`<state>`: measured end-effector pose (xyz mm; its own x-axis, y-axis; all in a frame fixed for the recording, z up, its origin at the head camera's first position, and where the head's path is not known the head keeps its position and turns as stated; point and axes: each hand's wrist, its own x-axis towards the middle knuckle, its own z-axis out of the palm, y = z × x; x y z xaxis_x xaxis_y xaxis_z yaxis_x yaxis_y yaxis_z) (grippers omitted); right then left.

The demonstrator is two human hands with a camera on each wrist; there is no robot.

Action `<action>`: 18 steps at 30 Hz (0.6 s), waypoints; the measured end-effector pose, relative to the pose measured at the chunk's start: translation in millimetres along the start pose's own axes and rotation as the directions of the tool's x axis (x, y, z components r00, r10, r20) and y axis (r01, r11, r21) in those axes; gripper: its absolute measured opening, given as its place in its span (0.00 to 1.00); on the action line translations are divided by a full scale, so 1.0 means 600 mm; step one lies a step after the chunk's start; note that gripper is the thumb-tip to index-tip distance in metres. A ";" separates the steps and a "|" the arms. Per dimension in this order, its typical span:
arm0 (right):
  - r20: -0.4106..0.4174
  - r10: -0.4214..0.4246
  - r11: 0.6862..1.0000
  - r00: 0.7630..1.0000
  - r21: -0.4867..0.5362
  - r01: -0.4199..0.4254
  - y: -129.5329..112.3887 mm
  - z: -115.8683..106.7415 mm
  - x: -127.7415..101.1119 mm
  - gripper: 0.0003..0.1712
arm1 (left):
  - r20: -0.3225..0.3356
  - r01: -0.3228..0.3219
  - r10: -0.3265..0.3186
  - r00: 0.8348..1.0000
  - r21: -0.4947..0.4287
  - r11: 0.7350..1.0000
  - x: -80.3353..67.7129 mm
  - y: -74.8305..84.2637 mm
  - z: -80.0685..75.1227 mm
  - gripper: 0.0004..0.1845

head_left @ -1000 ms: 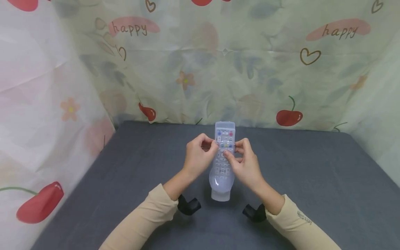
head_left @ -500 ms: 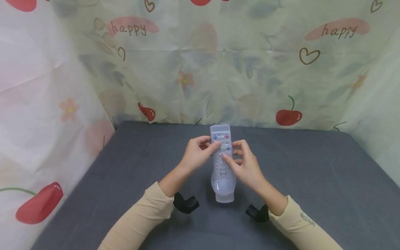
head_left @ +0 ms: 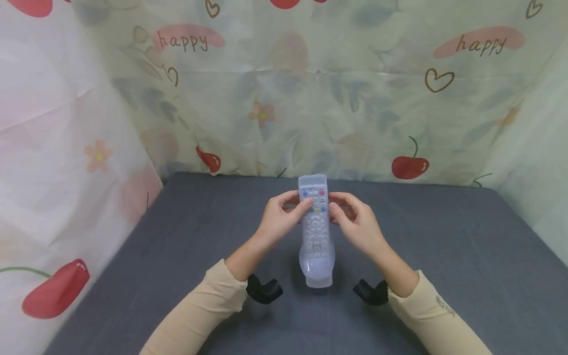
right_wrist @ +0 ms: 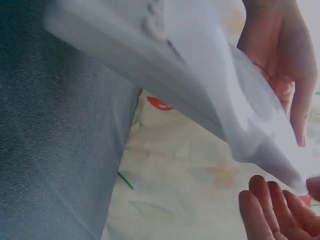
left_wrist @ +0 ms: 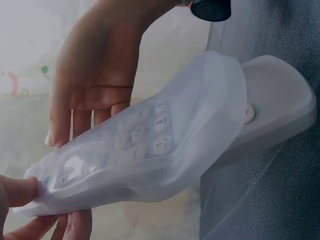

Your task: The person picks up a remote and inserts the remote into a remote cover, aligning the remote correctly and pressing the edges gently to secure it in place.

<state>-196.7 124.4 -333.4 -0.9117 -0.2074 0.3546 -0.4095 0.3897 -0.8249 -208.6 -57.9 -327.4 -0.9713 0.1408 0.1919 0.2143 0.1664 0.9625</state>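
Nearest the viewer, two beige sleeves (head_left: 199, 310) come in from below, each with a black wrist mount (head_left: 265, 290) under it, above the grey desk (head_left: 443, 256). Between the forearms stands the remote control (head_left: 314, 231), wrapped in a translucent silicone cover (left_wrist: 165, 150) — its rounded lower end sits down toward the desk between the wrists and its top end tilts away from the person. The left hand (head_left: 279, 219) holds the upper part of the remote from its left side, the thumb laid across the button face and the curled fingers (head_left: 284, 199) round the edge. The right hand (head_left: 357, 224) closes on the opposite edge at the same height, its fingers bent narrow against the cover's side; whether they pinch the cover itself or only touch it I cannot tell. In the left wrist view the cover hangs loose over the number keys, and the white body of the remote pokes out past its open end. Past the fingertips, the top of the remote with its coloured buttons stands free — beyond it hangs a pale curtain (head_left: 310, 88) printed with cherries, hearts and the word "happy".
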 end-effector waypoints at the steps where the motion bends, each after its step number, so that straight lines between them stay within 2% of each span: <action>1: -0.013 0.010 1.000 1.000 0.000 -0.010 -0.001 0.000 0.002 0.17 | 0.003 -0.004 0.004 1.000 -0.002 1.000 -0.001 0.000 0.001 0.17; 8: -0.085 0.029 0.999 0.996 0.016 -0.028 -0.003 -0.001 0.008 0.11 | -0.023 -0.087 0.087 0.996 -0.007 0.996 -0.007 -0.004 0.012 0.17; 12: -0.102 0.011 1.000 0.995 -0.004 -0.011 -0.001 0.000 0.008 0.08 | -0.036 -0.106 0.106 0.994 -0.003 0.994 -0.010 -0.004 0.018 0.17; 15: -0.130 -0.044 0.996 0.990 -0.080 0.034 -0.002 0.002 0.008 0.05 | -0.057 -0.107 0.105 0.993 -0.027 0.994 -0.010 -0.002 0.022 0.17; 18: -0.158 -0.139 0.977 0.978 -0.183 0.109 -0.003 0.006 0.008 0.03 | -0.091 -0.088 0.081 0.992 -0.073 0.993 -0.009 0.000 0.026 0.16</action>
<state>-200.2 119.3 -331.6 -0.8395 -0.1148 0.5312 -0.5058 0.5225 -0.6864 -201.5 -43.6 -331.4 -0.9560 0.0640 0.2863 0.2909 0.0820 0.9532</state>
